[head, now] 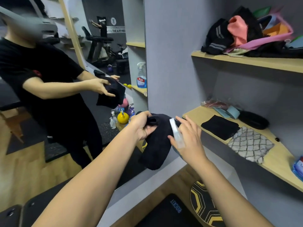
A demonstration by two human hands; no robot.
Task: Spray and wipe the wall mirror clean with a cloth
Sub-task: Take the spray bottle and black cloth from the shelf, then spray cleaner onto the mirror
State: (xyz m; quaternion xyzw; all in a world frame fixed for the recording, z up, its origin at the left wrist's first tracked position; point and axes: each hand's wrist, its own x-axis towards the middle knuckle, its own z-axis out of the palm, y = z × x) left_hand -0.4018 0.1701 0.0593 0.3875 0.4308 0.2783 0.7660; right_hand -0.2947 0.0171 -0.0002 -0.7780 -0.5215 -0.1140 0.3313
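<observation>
Your left hand (142, 126) grips the dark cloth (155, 141), bunched and hanging just in front of the mirror (68, 112) on the left. Your right hand (188, 140) holds a clear spray bottle (176, 134) against the cloth, fingers stretched out.

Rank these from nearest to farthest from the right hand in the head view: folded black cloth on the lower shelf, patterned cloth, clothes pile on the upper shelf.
From the right hand:
1. Folded black cloth, lower shelf, just right.
2. Patterned cloth, farther right.
3. Clothes pile, upper shelf.
</observation>
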